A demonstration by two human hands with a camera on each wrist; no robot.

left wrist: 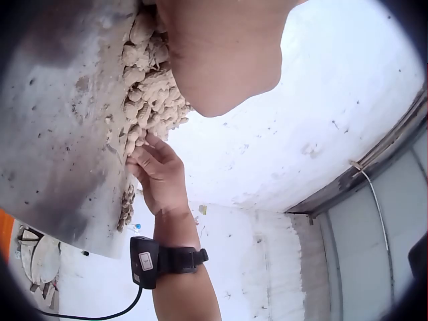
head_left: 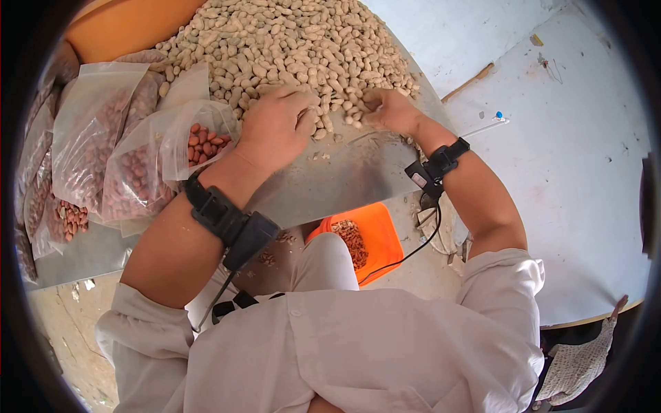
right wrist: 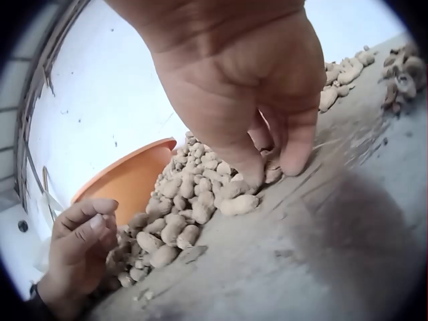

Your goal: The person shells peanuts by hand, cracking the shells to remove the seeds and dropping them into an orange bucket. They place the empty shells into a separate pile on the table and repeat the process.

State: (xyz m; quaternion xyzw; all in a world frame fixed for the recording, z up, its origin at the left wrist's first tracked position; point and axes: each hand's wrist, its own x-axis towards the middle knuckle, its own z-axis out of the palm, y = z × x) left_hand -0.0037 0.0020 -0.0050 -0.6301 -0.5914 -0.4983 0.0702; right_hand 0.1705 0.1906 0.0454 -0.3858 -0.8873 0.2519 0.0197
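A large heap of unshelled peanuts (head_left: 289, 48) covers the back of a metal table (head_left: 337, 175). At the heap's front right edge, my right hand (head_left: 392, 110) reaches down, and its thumb and fingertips pinch a peanut (right wrist: 272, 172) close over the tabletop in the right wrist view. My left hand (head_left: 279, 127) is at the front left of the heap, its back toward the head camera. From the right wrist view the left hand (right wrist: 80, 244) shows bent fingers with the thumb near them; I cannot tell whether something small is between them.
Clear plastic bags (head_left: 96, 151) of shelled red peanuts crowd the table's left side. An orange basin (head_left: 127, 27) stands behind them. Below the table edge, an orange container (head_left: 382, 241) holds reddish bits. Shell scraps (right wrist: 404, 77) lie on the tabletop. A white wall (left wrist: 321, 120) rises beyond.
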